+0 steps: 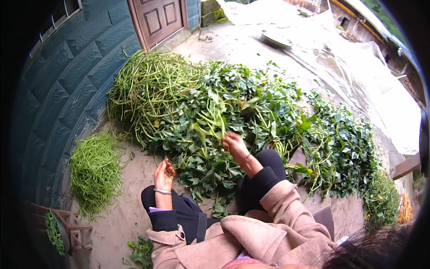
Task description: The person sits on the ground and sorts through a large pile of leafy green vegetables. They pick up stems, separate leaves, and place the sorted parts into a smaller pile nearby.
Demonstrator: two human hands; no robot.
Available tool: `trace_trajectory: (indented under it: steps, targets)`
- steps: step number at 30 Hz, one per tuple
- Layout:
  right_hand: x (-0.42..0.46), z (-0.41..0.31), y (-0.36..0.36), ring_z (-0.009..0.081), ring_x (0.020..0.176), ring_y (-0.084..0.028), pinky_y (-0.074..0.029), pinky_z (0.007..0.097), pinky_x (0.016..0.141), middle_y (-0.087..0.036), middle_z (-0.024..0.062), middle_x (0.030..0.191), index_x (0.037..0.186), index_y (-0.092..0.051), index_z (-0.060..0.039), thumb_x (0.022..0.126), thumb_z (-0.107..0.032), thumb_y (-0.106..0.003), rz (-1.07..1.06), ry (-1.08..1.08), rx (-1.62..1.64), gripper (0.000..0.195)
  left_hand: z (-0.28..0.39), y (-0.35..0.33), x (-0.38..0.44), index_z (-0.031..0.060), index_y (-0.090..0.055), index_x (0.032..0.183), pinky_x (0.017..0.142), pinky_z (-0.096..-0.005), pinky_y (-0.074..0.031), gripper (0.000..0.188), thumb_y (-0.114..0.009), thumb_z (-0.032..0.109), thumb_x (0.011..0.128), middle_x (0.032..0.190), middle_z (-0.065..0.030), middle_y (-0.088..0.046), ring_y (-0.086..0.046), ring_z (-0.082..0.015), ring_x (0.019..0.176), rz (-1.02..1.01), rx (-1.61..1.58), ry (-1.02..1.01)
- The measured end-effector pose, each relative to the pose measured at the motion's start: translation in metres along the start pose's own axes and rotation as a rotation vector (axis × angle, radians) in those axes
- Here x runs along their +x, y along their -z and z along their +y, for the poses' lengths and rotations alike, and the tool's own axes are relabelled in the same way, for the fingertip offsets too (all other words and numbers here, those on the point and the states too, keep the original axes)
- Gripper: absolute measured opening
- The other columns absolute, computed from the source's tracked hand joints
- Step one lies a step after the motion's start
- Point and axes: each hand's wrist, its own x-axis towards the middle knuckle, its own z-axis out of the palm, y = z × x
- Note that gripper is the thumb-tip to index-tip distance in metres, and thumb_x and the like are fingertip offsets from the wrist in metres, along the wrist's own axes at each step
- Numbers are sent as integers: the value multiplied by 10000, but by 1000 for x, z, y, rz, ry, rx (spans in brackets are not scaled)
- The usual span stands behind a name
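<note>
My right hand holds the lower end of a bunch of pale green leafy stalks over a wide heap of green leafy vines. My left hand, with a bangle at its wrist, is raised near my left knee, palm up and fingers curled. Whether a thin stem lies in it I cannot tell. Beyond the leaves at the upper left rises a large pile of long green stems. A smaller pile of thin bright green stems lies on the concrete floor to the left.
A blue-green wall stands at the left beside a brown door. A wooden stand with a basin of greens is at the lower left. Loose leaves lie near me. White plastic sheeting and a shallow round pan are at the upper right.
</note>
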Motion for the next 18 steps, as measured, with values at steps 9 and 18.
trace_trajectory:
  steps: [9, 18]
  targets:
    - [-26, 134, 18, 57, 487, -417, -328, 208, 438, -605, 16, 723, 881, -588, -38, 849, -70, -566, 10, -475, -181, 50, -26, -10, 9, 38, -569, 1137, 665, -227, -515, 252, -525, 189, 940, 902, -39, -647, -624, -95, 742, -36, 285, 137]
    - [-42, 125, 8, 55, 530, -454, -344, 209, 462, -581, -20, 702, 913, -606, -51, 865, -136, -583, 91, -396, -123, 100, -89, -46, 52, 26, -580, 1144, 895, -291, -463, 319, -577, 57, 826, 1048, -90, -641, -605, -193, 991, -392, 1079, -279]
